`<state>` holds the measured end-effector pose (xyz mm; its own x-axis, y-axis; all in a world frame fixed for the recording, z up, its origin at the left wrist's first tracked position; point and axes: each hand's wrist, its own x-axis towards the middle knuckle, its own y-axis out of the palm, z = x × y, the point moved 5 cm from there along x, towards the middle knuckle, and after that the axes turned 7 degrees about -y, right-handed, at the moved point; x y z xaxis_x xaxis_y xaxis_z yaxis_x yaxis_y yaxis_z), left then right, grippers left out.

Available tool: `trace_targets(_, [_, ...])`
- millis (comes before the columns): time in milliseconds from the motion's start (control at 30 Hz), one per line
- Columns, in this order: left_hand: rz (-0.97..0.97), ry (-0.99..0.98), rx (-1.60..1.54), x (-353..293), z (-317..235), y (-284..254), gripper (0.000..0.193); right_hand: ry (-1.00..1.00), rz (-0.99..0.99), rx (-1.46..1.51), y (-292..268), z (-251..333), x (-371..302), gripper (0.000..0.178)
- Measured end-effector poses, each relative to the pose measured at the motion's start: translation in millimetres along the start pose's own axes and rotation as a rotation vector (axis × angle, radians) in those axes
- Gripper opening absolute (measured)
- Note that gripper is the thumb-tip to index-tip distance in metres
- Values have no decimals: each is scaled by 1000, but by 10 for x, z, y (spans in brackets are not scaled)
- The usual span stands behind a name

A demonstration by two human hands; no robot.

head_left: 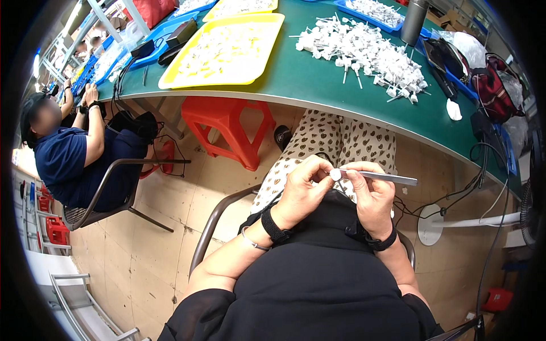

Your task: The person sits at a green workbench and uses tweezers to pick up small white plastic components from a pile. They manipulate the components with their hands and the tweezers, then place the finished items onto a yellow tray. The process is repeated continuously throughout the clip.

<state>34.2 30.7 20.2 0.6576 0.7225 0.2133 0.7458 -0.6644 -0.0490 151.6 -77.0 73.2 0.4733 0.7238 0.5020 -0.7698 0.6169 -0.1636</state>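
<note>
Above my lap, my left hand (309, 190) pinches a small round white piece (335, 174) between thumb and forefinger. My right hand (371, 196) meets it there, closed around metal tweezers (392, 178) whose broad end points out to the right. The tweezers' tips are at the white piece, and whether they grip it is too small to tell. On the green table (284, 74) ahead lies a loose heap of small white plastic parts with thin stems (364, 51). Left of the heap, a yellow tray (267, 45) holds many small white and yellow pieces.
A red stool (227, 122) stands under the table. Blue trays (392, 25) and a dark cylinder (414, 23) are at the back right. Cables and a white fan stand (432, 224) are to my right. A seated co-worker (79, 148) works at the left.
</note>
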Motion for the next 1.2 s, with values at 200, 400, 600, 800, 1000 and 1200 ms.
trace_targets(200, [1, -8, -11, 1, 33, 1, 10, 15, 1, -13, -2, 13, 15, 8])
trace_targets(400, [7, -19, -17, -4, 15, 2, 9, 17, -17, -5, -2, -9, 9, 8])
trace_targets(600, [9, 9, 36, -5, 11, -1, 9, -40, -5, -31, -8, -6, 11, 7])
trace_targets(800, [4, 38, 39, -5, -20, 0, 10, 3, 10, -19, -14, 39, 30, 7])
trace_targets(1000, [2, 69, 65, -4, -43, 0, 10, -58, 41, -60, -17, 45, 41, 6])
trace_targets(1200, [11, 74, 79, -21, -86, 0, 16, -88, 107, -149, -1, 100, 40, 5])
